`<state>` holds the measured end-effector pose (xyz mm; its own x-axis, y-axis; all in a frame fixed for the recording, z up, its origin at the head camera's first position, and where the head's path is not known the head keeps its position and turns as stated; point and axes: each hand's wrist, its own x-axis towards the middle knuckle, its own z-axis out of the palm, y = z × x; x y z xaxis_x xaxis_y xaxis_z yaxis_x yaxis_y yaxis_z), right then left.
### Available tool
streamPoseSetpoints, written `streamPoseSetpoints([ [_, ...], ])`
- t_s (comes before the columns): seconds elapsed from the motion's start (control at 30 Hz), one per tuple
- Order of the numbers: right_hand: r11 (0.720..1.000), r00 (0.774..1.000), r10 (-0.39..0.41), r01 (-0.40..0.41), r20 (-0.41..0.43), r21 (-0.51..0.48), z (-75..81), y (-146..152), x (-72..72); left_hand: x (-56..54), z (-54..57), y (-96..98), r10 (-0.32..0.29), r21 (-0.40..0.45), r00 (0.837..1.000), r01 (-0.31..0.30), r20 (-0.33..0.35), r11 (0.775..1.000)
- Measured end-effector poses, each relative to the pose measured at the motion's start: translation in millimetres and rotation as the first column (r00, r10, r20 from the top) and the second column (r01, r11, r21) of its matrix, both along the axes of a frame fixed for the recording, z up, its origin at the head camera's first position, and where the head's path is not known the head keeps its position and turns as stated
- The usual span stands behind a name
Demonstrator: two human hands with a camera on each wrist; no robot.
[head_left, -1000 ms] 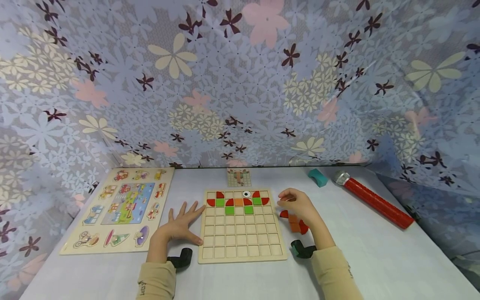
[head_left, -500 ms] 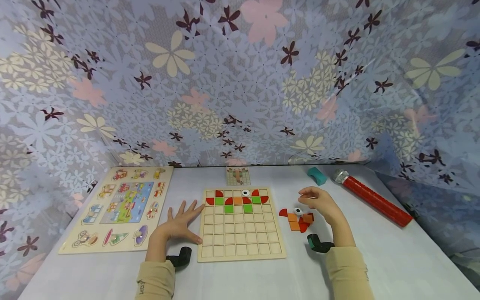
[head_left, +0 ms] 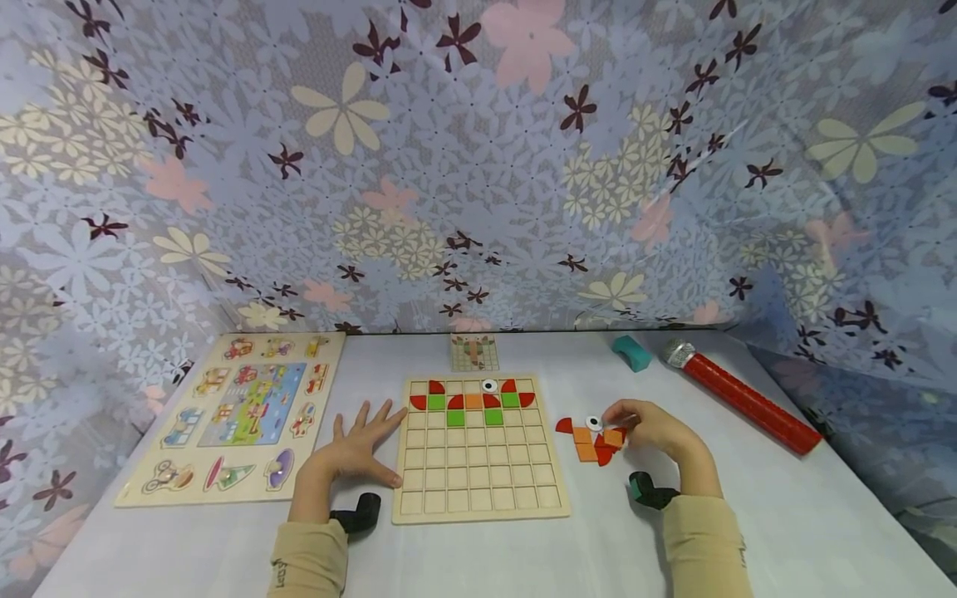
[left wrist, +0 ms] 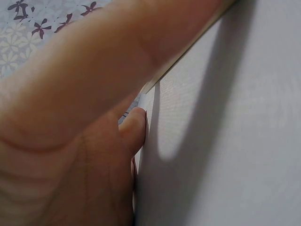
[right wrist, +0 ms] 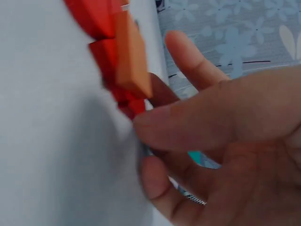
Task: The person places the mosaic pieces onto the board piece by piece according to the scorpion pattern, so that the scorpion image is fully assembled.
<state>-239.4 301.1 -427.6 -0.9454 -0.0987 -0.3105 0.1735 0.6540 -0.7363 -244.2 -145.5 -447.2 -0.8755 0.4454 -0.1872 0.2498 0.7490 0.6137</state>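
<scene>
Loose tiles (head_left: 587,451), lower right, just left of nearer right hand (head_left: 655,427).
Fingers part-curled, grip unclear; left hand (head_left: 353,451) spread, empty.

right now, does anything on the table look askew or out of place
One orange square tile overlaps red tiles among the loose ones right of the wooden grid board, by the right hand, so it looks askew. I see no spill or damage.

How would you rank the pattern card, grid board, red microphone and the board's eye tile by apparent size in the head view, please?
1. Grid board
2. Red microphone
3. Pattern card
4. Board's eye tile
</scene>
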Motion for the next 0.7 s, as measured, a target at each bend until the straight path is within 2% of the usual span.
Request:
streamPoseSetpoints([
  [0.53,0.998,0.999,0.012,-0.009,-0.046,0.07,-5.5,-3.3,-1.0,0.0,1.3,1.1,-0.002,-0.01,1.0,0.002,-0.001,1.0],
  [0.7,0.994,0.998,-0.051,0.055,-0.046,0.093,-3.6,-2.9,-1.7,-0.1,-0.4,0.6,-0.002,-0.01,1.0,0.002,-0.002,1.0],
])
